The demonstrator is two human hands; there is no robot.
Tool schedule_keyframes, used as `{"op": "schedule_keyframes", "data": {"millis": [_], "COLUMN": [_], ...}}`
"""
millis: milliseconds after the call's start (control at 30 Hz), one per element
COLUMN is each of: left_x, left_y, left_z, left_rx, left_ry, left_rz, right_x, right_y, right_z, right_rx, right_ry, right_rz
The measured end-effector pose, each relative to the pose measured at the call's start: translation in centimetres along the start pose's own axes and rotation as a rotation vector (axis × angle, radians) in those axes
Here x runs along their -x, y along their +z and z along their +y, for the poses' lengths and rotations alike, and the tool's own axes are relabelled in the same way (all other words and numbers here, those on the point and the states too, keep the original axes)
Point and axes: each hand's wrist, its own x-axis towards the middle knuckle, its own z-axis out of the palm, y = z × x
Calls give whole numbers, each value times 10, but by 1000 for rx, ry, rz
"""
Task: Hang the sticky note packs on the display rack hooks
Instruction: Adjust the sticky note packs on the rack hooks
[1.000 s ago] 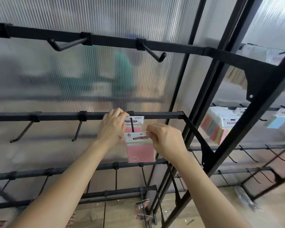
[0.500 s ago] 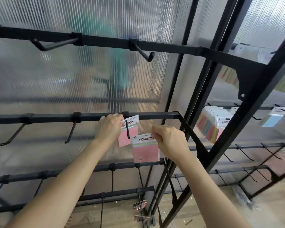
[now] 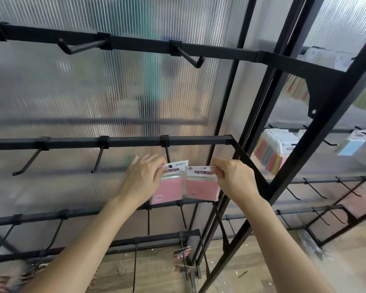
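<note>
Two pink sticky note packs hang side by side below the middle bar of the black display rack [image 3: 199,141]. The left pack [image 3: 170,187] has the tip of a black hook [image 3: 167,154] showing through its header hole, and my left hand [image 3: 143,178] pinches its left top edge. My right hand [image 3: 234,177] pinches the header of the right pack [image 3: 201,186], which sits just right of that hook and touches no hook.
Empty black hooks [image 3: 99,157] stick out along the upper, middle and lower bars. A ribbed translucent panel [image 3: 93,92] backs the rack. A second rack to the right carries several coloured note packs [image 3: 270,153]. Wooden floor [image 3: 156,271] lies below.
Both hands dropped lower and slightly right. The left pack slid forward to the hook's tip and straightened; the right pack rose level beside it.
</note>
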Motion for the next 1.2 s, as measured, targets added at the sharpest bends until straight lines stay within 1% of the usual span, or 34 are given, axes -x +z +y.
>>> {"op": "schedule_keyframes", "data": {"millis": [200,367,567,700,900,1067,1200], "left_x": [4,7,10,5,-6,-18,-24], "left_y": [-13,-20,-17,-11,0,18,35], "left_z": [8,18,37,60,103,153,201], "left_rx": [13,42,102,124,97,74,54], "left_ry": [79,154,238,311,370,390,372], "left_rz": [51,65,57,68,109,136,165], "right_x": [19,39,71,86,101,110,121], "right_y": [-8,-15,-25,-39,-64,-89,-114], "right_z": [-6,-7,9,25,64,118,168], "right_rx": [-6,-25,-5,1,47,44,47], "right_ry": [2,-9,69,82,64,14,28], "right_rz": [28,109,219,308,424,447,471]}}
